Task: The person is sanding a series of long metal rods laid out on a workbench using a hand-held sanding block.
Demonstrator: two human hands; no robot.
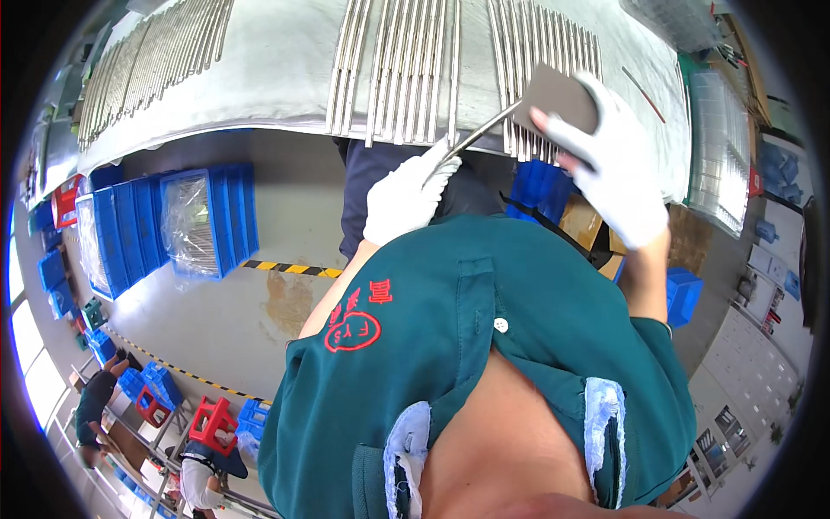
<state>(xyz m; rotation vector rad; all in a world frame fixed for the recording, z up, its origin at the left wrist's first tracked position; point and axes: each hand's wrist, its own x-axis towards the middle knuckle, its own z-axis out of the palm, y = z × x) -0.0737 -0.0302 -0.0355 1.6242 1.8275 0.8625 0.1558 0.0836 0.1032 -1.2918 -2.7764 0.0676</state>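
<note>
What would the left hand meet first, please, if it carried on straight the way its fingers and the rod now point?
Probably the grey pad held by the right hand: the thin metal rod in the left hand already points at its lower edge. Depth is unclear; otherwise, the rods on the table.

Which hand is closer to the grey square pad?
The right hand. Its fingers grip the grey pad over the metal rods on the table. The left hand is off to the left and lower, holding one thin metal rod that reaches up to the pad.

Bare strips of table (285,60) between rows of metal rods (398,69), close-packed beneath both gloved hands.
</note>
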